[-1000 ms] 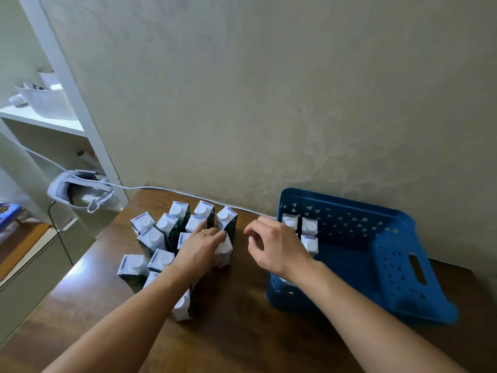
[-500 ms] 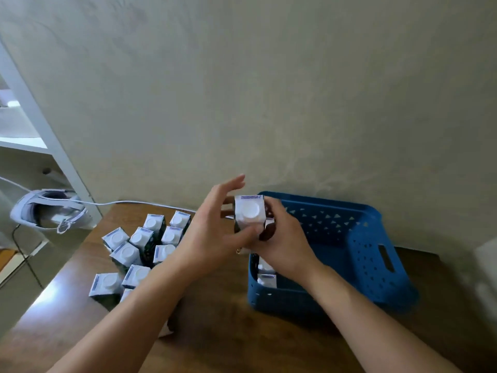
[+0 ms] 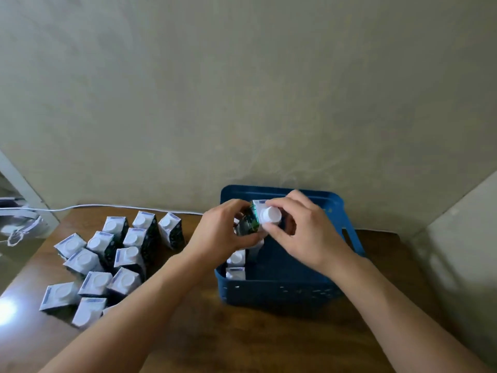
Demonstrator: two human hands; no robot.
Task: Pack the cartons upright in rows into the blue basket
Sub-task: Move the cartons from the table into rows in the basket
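A small carton (image 3: pixel 255 219) with a white cap and dark green sides hangs tilted over the left part of the blue basket (image 3: pixel 279 294). My left hand (image 3: pixel 223 238) grips its green side from the left. My right hand (image 3: pixel 301 235) pinches its top around the cap. Inside the basket, along its left wall, stand a few cartons (image 3: pixel 236 265), partly hidden by my left hand. Several loose cartons (image 3: pixel 118 254) stand clustered on the wooden table (image 3: pixel 215 343), left of the basket.
A wall rises right behind the basket and the table. A white cable (image 3: pixel 107 207) runs along the table's back edge to a white headset (image 3: pixel 18 224) at the far left. A pale surface borders the table on the right.
Both hands have carried the carton to the right, from beside the basket's left rim to above its inside, and it has tilted. The camera view has swung right.
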